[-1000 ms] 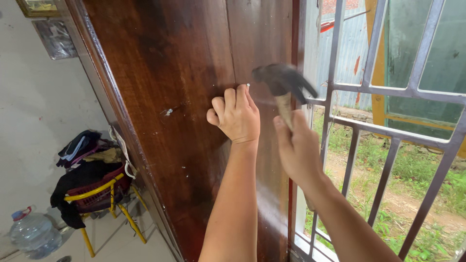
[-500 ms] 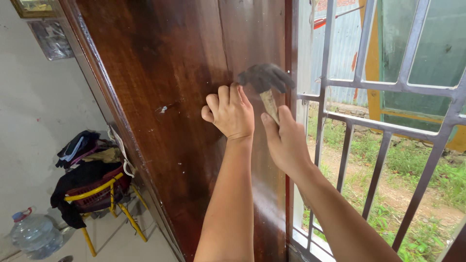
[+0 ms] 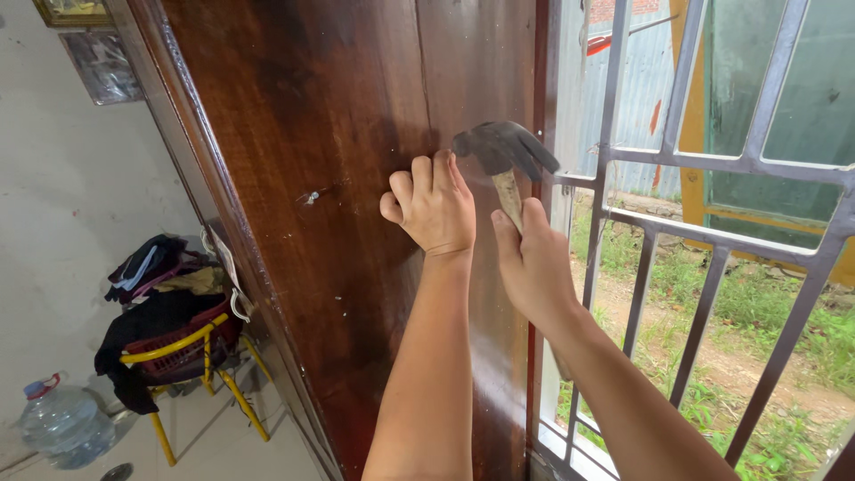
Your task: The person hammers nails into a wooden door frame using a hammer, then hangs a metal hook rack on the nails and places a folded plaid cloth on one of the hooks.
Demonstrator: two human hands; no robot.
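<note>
Hammer, clenched in the right hand, has swung back in against the dark wooden door, its head beside the left hand, whose grip pinches something hidden, so another blow seems under way.

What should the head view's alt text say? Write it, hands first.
The right hand grips a claw hammer against a dark wooden door, beside the left hand pressed on the wood. Metal window bars stand right; a yellow chair sits left.

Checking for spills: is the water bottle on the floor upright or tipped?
Upright. The water bottle stands on its base, cap on top, beside the yellow chair.
</note>
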